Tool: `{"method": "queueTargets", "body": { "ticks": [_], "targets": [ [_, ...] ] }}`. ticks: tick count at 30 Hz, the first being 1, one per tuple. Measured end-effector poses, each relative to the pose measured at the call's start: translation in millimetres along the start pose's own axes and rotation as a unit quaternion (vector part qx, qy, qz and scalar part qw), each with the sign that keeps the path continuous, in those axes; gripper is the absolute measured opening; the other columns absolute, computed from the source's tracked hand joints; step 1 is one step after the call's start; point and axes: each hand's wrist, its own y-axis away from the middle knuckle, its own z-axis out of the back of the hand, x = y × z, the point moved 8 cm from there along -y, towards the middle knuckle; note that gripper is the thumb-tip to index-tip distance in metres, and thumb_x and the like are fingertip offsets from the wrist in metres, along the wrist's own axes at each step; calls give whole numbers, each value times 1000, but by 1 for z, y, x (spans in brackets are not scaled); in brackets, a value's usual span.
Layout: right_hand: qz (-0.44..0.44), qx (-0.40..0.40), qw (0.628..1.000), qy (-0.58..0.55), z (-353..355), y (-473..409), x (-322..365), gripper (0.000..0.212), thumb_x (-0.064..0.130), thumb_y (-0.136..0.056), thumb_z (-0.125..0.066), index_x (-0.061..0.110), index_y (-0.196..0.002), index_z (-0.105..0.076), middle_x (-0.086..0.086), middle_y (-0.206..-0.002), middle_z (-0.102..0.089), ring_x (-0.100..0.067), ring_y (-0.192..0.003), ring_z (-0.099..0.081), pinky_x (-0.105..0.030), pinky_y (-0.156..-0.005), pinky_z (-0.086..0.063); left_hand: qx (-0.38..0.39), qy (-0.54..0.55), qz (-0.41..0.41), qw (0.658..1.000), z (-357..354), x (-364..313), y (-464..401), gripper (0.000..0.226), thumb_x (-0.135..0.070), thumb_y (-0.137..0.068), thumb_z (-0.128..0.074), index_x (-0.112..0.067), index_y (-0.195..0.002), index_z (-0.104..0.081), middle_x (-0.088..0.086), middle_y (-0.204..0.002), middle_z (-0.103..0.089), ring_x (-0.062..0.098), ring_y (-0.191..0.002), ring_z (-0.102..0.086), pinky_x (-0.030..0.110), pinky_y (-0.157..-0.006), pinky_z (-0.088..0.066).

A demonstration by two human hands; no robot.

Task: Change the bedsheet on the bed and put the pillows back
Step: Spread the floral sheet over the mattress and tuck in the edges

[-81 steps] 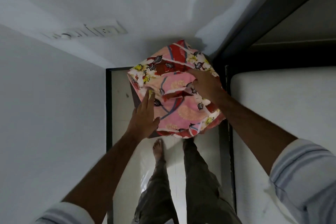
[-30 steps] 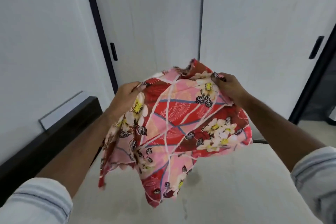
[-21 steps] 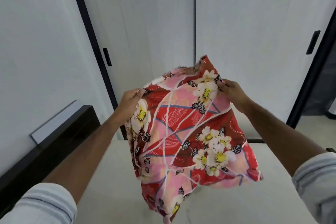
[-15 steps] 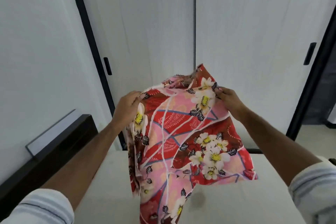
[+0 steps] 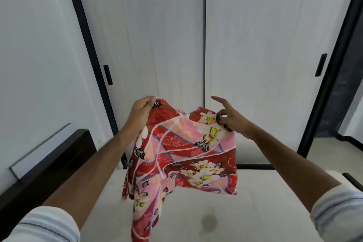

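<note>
The floral bedsheet (image 5: 182, 155) hangs in the air between the two hands, above the bare mattress (image 5: 255, 212), and it is not yet spread. The left hand (image 5: 140, 113) grips the top edge at the left, with the fingers curled round the cloth. The right hand (image 5: 228, 117) pinches the top edge at the right with the thumb and the lower fingers, while its index finger points free toward the far side.

The relation that matters for the next move is this: the held edge runs left to right between the hands, and the rest of the cloth falls down and toward the near side from the fingers. The sheet is folded in several layers, and a longer tail drops below the left hand, so the weight lies more to the left. Both hands are about equally far out. To open the sheet, I judge that the hands must separate along this edge, and each must find a true corner.

Whether the fingers hold corners or only a fold, I cannot tell, because the layers cover each other. The lower end of the tail is cut off by the frame. The pillows are not in view. Behind stand the wardrobe doors (image 5: 157, 45), and the dark headboard (image 5: 49, 163) is at the left.
</note>
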Motion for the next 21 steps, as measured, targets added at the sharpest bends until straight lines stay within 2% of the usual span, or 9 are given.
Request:
{"method": "queueTargets", "body": {
  "ticks": [2, 4, 7, 10, 12, 14, 15, 18, 21],
  "targets": [
    [21, -19, 999, -23, 0, 0, 7, 66, -3, -97, -47, 44, -143, -38, -13, -108, -60, -28, -97, -71, -45, -78, -62, -4, -112, -30, 993, 7, -2, -5, 26, -31, -109, -46, -21, -106, -70, -1, -95, -73, 16, -86, -72, 26, -76, -57],
    [43, -54, 995, -65, 4, 0, 13, 67, -8, -92, -47, 41, -137, -49, -18, -108, -58, -31, -99, -69, -49, -80, -61, 28, -175, -11, 984, 8, 10, -9, 19, -26, -107, -50, -27, -119, -65, -4, -105, -66, 17, -94, -69, 30, -81, -58],
    [85, -48, 990, -101, -2, -1, 27, 72, -17, -85, -49, 35, -133, -57, -24, -107, -57, -34, -101, -67, -45, -79, -61, 143, -123, 73, 979, -22, 34, 5, 20, -36, -105, -53, -34, -124, -58, -1, -116, -66, 26, -98, -73, 43, -87, -60],
    [108, -11, 991, -81, -20, -4, 41, 73, -21, -82, -50, 30, -134, -58, -14, -98, -58, -24, -98, -66, -38, -79, -59, 205, -104, 65, 971, -65, 37, 26, 44, -65, -87, -61, -33, -116, -58, -6, -112, -72, 16, -94, -74, 31, -79, -60],
    [118, 12, 991, -54, -31, -5, 48, 76, -23, -80, -51, 32, -132, -59, -9, -97, -54, -21, -96, -61, -40, -84, -57, 173, -144, 3, 974, -80, 33, 27, 40, -55, -85, -67, -28, -115, -64, -6, -113, -68, 9, -97, -69, 24, -79, -55],
    [119, 29, 992, -35, -36, -4, 48, 77, -23, -80, -52, 36, -129, -61, -6, -96, -52, -20, -93, -58, -46, -87, -55, 120, -164, -51, 978, -82, 32, 24, 39, -49, -89, -65, -18, -111, -73, -3, -110, -64, 10, -97, -67, 30, -81, -57],
    [115, 31, 992, -29, -36, -2, 46, 77, -23, -80, -52, 37, -128, -61, -5, -95, -52, -20, -92, -59, -49, -87, -55, 100, -163, -62, 979, -81, 33, 23, 46, -51, -91, -61, -13, -110, -75, -1, -109, -63, 12, -97, -67, 34, -82, -59],
    [84, 28, 995, -44, -28, 5, 36, 72, -19, -84, -54, 39, -127, -60, -12, -101, -53, -28, -97, -64, -51, -83, -58, 70, -158, -62, 983, -85, 35, 23, 56, -53, -92, -54, -3, -108, -74, 6, -104, -61, 20, -92, -69, 39, -79, -61],
    [57, 22, 997, -56, -17, 13, 28, 69, -18, -84, -54, 34, -129, -59, -7, -99, -52, -24, -92, -62, -40, -76, -56, 63, -120, -37, 990, -100, 38, 24, 28, -35, -98, -60, -10, -91, -71, 9, -93, -68, 21, -81, -72, 32, -69, -61]
  ]
}}
